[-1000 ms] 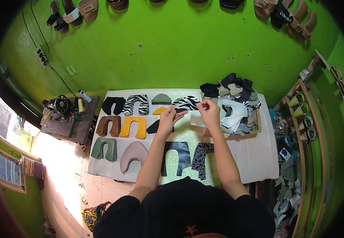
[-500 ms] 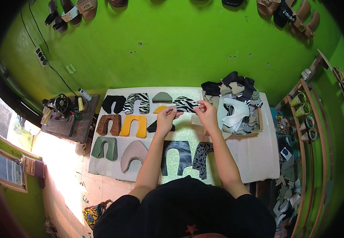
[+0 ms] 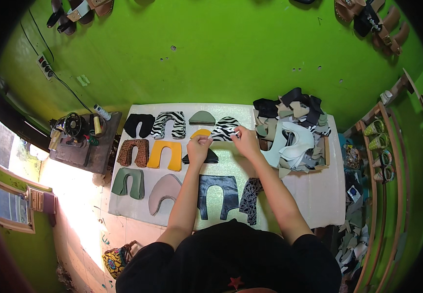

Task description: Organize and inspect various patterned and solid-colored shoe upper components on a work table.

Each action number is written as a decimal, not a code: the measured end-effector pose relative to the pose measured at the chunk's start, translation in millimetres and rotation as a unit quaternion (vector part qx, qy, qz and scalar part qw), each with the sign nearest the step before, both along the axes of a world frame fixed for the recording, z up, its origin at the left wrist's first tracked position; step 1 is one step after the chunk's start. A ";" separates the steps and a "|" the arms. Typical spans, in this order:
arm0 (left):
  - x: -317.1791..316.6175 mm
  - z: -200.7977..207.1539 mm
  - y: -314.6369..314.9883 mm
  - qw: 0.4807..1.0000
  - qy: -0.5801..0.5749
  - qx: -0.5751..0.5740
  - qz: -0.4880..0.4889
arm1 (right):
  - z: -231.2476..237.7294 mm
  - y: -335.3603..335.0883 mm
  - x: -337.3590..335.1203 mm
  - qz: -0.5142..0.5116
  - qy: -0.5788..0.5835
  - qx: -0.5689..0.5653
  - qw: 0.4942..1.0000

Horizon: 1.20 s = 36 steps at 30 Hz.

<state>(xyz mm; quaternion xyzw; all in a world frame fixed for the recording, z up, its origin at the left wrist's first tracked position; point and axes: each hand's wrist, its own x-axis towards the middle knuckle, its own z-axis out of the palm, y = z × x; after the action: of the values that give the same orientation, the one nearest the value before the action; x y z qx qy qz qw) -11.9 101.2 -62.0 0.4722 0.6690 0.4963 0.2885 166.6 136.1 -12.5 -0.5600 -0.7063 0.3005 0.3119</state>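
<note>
Arching forward, the held zebra-print piece (image 3: 224, 129) runs crosswise.

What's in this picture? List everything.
Striped piece: one, black and white, held, table centre
Arched shapes: eight, mixed colours, table left and near edge
Half-moon shapes: three, green, yellow, black, centre
Scraps: many, mixed, table right
Table: one, whitish, centre
Sewing machine: one, dark, left
Sandals: several, brown, black, white, upper wall
Rack: one, brown, right
Shoes: four, green, multicoloured, rack
Power strip: one, white, left wall
Shirt: one, black, bottom
Left hand and right hand: two, bare, on striped piece
</note>
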 end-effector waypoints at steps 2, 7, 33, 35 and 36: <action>6.5 12.9 12.0 1.000 0.011 0.006 -0.003 | -5.1 19.3 3.0 0.001 -0.030 0.030 0.999; -2.1 -16.5 49.9 0.999 -0.019 0.040 -0.012 | -17.3 72.3 -3.7 -0.048 -0.065 0.015 0.997; 52.4 -83.6 88.9 0.919 0.313 -0.115 -0.211 | -128.1 147.7 -12.8 -0.102 -0.153 -0.093 0.978; 54.3 -82.1 89.9 0.916 0.314 -0.126 -0.215 | -127.1 145.1 -12.9 -0.106 -0.164 -0.094 0.976; 54.0 -81.8 90.0 0.916 0.314 -0.127 -0.214 | -123.8 142.9 -14.3 -0.109 -0.176 -0.096 0.974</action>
<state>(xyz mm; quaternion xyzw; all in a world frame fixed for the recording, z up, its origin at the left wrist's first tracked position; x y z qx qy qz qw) 42.1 191.2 -143.8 0.6950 0.6656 0.1599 0.2200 152.3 279.0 -136.2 -0.7048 -0.6528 0.2282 0.1584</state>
